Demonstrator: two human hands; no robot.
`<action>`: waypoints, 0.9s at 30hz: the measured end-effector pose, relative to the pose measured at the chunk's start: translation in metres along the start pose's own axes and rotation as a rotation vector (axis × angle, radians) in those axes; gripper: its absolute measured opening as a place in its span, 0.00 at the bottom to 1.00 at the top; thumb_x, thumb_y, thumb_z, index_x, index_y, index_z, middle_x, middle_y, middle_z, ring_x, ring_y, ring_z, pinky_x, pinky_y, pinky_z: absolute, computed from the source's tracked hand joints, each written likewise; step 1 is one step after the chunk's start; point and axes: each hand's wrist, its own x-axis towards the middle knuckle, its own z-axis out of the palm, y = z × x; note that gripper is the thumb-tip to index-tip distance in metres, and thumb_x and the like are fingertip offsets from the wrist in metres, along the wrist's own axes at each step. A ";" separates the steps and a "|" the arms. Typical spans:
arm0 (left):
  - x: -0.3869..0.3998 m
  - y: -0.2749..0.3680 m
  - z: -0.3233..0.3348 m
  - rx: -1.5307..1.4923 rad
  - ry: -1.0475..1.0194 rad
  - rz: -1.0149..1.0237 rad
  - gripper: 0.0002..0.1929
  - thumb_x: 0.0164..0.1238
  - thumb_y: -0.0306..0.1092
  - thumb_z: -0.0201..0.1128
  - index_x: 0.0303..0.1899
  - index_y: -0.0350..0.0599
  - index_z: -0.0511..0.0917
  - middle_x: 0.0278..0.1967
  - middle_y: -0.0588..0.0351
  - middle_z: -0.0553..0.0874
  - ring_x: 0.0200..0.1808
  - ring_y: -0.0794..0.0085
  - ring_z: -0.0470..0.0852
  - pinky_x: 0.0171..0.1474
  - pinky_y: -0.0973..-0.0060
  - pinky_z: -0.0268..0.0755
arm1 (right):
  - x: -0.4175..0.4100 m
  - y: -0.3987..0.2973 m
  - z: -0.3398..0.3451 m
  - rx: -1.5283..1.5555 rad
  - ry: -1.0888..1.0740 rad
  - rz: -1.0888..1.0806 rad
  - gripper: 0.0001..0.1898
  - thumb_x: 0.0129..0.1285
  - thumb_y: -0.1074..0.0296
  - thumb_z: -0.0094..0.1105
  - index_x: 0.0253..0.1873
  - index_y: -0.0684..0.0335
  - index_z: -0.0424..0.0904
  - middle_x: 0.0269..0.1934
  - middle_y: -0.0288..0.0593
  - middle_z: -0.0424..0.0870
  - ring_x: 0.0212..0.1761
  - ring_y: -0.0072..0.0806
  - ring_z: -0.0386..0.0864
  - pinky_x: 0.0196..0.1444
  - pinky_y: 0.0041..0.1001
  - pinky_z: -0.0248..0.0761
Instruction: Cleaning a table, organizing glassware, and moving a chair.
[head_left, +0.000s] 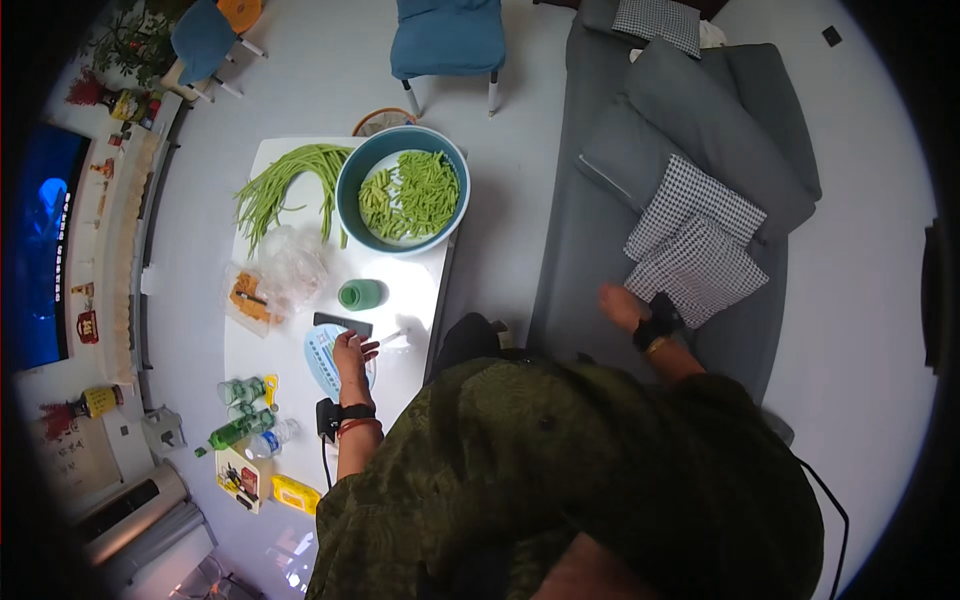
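Observation:
My left hand (351, 361) is over the white table, palm partly up and fingers slightly curled, above a light-blue hand fan (321, 365). A thin white stick (393, 336) lies close to its fingertips; whether the fingers grip it is unclear. A dark phone-like slab (343, 324) and a green jar (359, 295) are just beyond. Farther off, a blue basin (347, 214) holds cut green bean pieces (429, 191), beside a bunch of long green beans (292, 176). My right hand (621, 306) is above the grey sofa beside a houndstooth cushion (701, 274), fingers partly hidden.
Clear plastic bags (292, 266) and an orange-brown food pack (249, 300) sit on the table (397, 281). Several bottles (232, 431), a tray (257, 480) and a yellow wipes pack (295, 494) are near its left end. A blue chair (448, 41) stands beyond; the sofa (585, 255) is at right.

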 end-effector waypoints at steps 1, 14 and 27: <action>0.005 0.005 0.009 0.004 -0.011 -0.013 0.15 0.64 0.24 0.43 0.53 0.34 0.64 0.41 0.40 0.79 0.30 0.56 0.85 0.26 0.70 0.79 | 0.003 0.009 0.010 -0.060 -0.014 -0.071 0.12 0.57 0.68 0.47 0.40 0.69 0.74 0.39 0.61 0.77 0.43 0.54 0.74 0.45 0.42 0.68; 0.085 0.073 0.121 0.032 -0.325 -0.025 0.11 0.69 0.28 0.45 0.48 0.34 0.70 0.34 0.45 0.81 0.28 0.61 0.85 0.27 0.73 0.79 | 0.099 -0.053 -0.086 0.052 0.035 -0.112 0.10 0.57 0.67 0.48 0.37 0.69 0.72 0.34 0.62 0.75 0.40 0.57 0.73 0.40 0.44 0.66; 0.144 0.160 0.218 0.034 -0.431 0.053 0.11 0.66 0.25 0.44 0.44 0.32 0.72 0.33 0.45 0.82 0.27 0.65 0.84 0.26 0.76 0.76 | 0.201 -0.047 -0.154 -0.085 0.033 -0.236 0.09 0.58 0.67 0.48 0.35 0.68 0.71 0.31 0.59 0.76 0.35 0.56 0.74 0.37 0.47 0.66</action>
